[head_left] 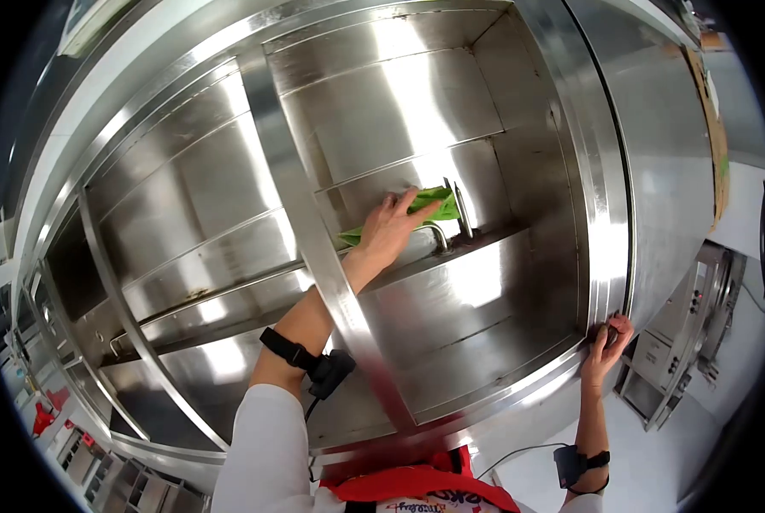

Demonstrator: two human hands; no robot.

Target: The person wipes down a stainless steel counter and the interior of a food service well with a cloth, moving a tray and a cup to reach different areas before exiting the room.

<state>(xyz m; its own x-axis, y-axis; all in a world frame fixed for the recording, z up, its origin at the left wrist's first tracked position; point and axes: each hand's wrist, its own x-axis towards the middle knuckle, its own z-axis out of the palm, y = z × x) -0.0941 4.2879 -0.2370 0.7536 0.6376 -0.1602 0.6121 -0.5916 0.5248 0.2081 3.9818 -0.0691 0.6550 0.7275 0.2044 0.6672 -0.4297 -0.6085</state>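
Observation:
My left hand (388,229) reaches through the steel frame of a large stainless unit. It holds a bright green cloth (438,203) against the metal pipe (435,231) inside, and part of the cloth hangs out on the wrist side. Just beyond the fingers, thin upright metal pieces (462,209) stand by the pipe's end. At the unit's near right corner is my right hand (606,344), its fingers curled at the edge around something small and dark that I cannot make out.
A steel crossbar (314,248) passes over my left forearm. Further bars (135,325) divide the unit on the left. Along the right runs a raised metal rim (600,171). Steel equipment (669,342) stands on the floor at the right. Cables hang from both forearm straps.

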